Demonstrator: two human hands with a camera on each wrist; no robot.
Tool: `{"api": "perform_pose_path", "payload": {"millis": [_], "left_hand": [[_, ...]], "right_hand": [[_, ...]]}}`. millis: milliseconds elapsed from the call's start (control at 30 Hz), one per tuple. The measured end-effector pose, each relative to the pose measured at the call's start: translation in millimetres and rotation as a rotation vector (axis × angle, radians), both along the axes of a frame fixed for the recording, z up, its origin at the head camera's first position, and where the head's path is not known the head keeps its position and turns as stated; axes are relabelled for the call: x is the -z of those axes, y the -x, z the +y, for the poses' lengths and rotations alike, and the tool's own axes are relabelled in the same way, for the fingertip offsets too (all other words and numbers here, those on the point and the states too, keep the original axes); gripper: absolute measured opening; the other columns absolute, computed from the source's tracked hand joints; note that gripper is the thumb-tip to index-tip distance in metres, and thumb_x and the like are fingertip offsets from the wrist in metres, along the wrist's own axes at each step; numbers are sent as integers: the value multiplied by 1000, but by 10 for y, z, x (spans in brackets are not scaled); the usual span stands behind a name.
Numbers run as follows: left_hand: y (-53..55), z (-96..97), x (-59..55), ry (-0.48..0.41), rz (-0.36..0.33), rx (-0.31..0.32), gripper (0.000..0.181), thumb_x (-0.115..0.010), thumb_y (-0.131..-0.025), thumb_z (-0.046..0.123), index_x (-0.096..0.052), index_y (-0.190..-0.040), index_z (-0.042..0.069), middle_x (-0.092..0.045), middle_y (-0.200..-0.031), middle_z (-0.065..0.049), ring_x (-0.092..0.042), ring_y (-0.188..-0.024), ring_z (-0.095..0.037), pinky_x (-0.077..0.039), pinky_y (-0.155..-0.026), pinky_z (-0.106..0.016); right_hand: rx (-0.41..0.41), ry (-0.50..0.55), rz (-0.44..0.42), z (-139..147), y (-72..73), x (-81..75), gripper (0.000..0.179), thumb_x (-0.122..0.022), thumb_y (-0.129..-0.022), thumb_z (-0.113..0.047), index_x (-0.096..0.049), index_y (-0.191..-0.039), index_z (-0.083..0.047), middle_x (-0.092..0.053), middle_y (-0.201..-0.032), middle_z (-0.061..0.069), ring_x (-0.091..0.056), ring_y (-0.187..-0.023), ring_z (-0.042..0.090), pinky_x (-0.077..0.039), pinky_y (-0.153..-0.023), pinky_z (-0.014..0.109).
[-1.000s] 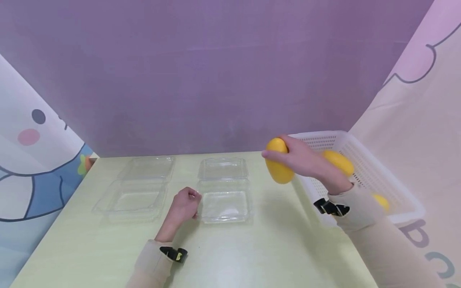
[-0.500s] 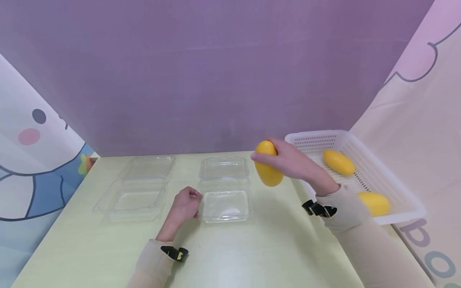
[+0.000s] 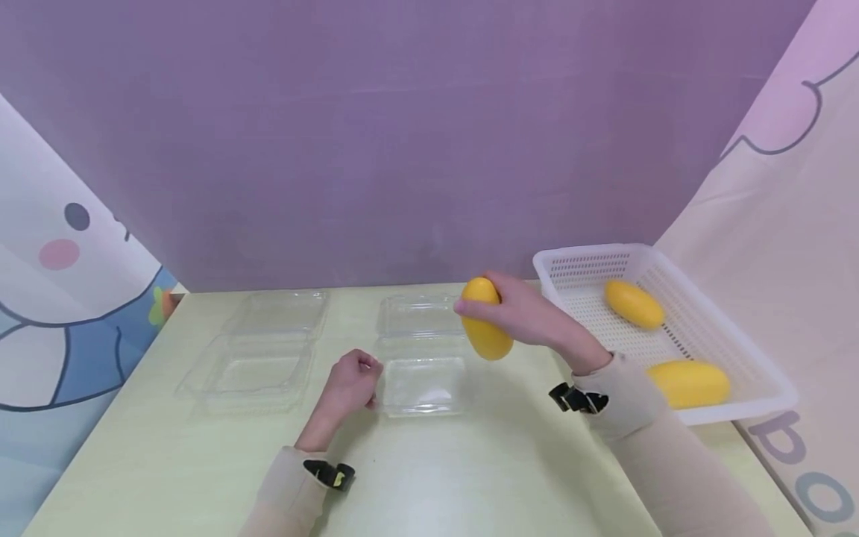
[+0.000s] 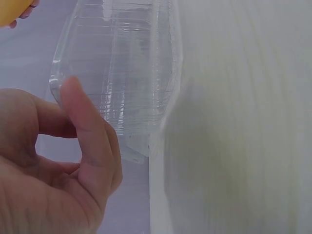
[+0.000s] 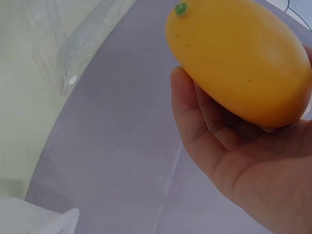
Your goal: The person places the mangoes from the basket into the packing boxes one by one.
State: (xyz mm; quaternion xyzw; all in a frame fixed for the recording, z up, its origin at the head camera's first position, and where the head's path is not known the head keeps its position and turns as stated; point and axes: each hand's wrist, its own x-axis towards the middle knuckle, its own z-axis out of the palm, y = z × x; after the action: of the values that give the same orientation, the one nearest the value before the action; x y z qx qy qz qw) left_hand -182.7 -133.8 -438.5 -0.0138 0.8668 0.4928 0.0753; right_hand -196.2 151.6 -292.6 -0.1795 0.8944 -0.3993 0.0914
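Note:
A yellow mango [image 3: 486, 339] with a small green stem end, seen close in the right wrist view, is gripped in my right hand [image 3: 530, 312]. It is held tilted in the air, just right of a clear plastic clamshell box [image 3: 426, 388] that lies with its lid folded back. My left hand [image 3: 351, 380] is at that box's left side, fingers curled. In the left wrist view its thumb and fingers pinch the box's clear rim [image 4: 56, 73] at a corner. Two more mangoes, one farther back [image 3: 634, 304] and one nearer [image 3: 690, 384], lie in a white basket [image 3: 731, 335].
A second clear clamshell box [image 3: 248, 369] lies unfolded on the pale table [image 3: 416, 477], left of the first. The perforated basket stands at the table's right side. A purple cloth wall [image 3: 403, 149] rises behind the table, with printed cloths on both sides.
My right hand has carried the mango leftward and slightly down from beside the basket toward the nearer box. My left hand stays at the box's side. The basket's mangoes are less covered by the arm.

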Motion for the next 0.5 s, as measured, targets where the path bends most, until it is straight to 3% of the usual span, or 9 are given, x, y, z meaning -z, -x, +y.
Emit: {"api": "perform_pose_path", "payload": {"millis": [500], "left_hand": [[-12, 32, 0, -20, -22, 2, 18, -56, -102, 11, -56, -111, -4, -63, -79, -15, -60, -51, -18, -51, -55, -31]], "right_hand": [[-7, 42, -58, -135, 36, 235, 39, -64, -96, -44, -57, -111, -9, -61, -88, 9, -62, -76, 25, -52, -69, 37]]}}
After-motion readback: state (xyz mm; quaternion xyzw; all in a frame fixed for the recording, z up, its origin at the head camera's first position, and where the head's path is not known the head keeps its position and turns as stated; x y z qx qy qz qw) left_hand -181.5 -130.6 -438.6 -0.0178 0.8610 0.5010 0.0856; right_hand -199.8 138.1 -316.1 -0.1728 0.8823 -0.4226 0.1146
